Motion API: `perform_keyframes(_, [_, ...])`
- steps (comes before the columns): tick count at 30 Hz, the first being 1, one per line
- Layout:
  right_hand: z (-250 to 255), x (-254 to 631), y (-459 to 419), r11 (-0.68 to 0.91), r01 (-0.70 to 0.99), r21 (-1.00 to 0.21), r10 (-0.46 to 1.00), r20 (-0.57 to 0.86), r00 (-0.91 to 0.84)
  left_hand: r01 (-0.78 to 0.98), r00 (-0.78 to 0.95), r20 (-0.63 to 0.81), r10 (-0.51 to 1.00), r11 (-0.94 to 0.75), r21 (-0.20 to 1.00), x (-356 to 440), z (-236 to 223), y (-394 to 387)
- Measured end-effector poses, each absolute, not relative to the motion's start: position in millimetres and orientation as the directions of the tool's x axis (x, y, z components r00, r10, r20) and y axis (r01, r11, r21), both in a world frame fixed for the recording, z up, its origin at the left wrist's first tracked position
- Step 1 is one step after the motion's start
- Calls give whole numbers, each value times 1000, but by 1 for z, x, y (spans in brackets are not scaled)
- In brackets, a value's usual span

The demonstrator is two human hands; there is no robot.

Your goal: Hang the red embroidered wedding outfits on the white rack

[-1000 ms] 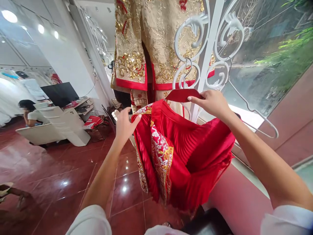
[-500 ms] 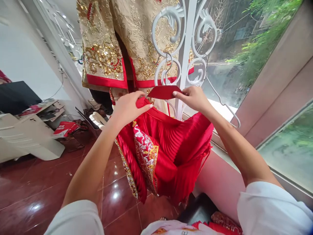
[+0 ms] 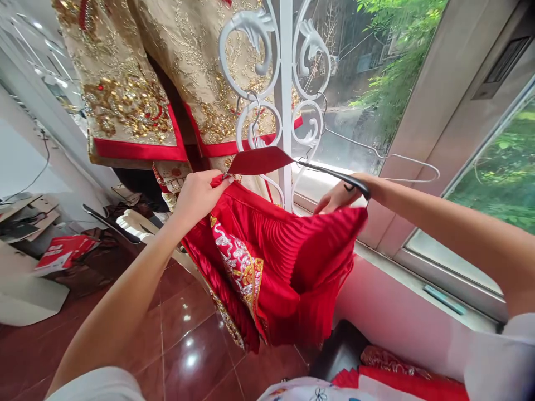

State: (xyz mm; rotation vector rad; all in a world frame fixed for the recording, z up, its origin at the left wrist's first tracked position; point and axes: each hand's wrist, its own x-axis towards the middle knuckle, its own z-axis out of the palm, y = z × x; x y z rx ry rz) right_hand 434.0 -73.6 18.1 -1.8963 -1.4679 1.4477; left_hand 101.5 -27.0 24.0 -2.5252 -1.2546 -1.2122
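A gold-trimmed, red pleated-fabric skirt (image 3: 280, 267) spreads across the frame's centre, below a dark-red, black-armed hanger (image 3: 261, 160). Your left hand (image 3: 197, 194) pinches the skirt's upper left corner; your right hand (image 3: 337, 197) is behind its right end, fingers mostly hidden, its grip I cannot tell.

Scrollwork (image 3: 286, 83) behind red hanger (image 3: 261, 160), wire hanger (image 3: 412, 160) by window (image 3: 346, 111), gap btwn skirt (image 3: 267, 234) & L forearm (image 3: 129, 289)

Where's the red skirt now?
The red skirt is at the head view's centre, below the dark red hanger, with the left hand at its upper-left corner.
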Motion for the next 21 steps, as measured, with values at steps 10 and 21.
perform_keyframes(10, [-126,357,-77,94,662,-744,923,-185,-338,571,435,618,655,-731,373,119,8,-15])
perform_keyframes(21, [-244,276,-145,-105,459,-882,971,8,237,617,454,610,649,-723,310,112,11,-17])
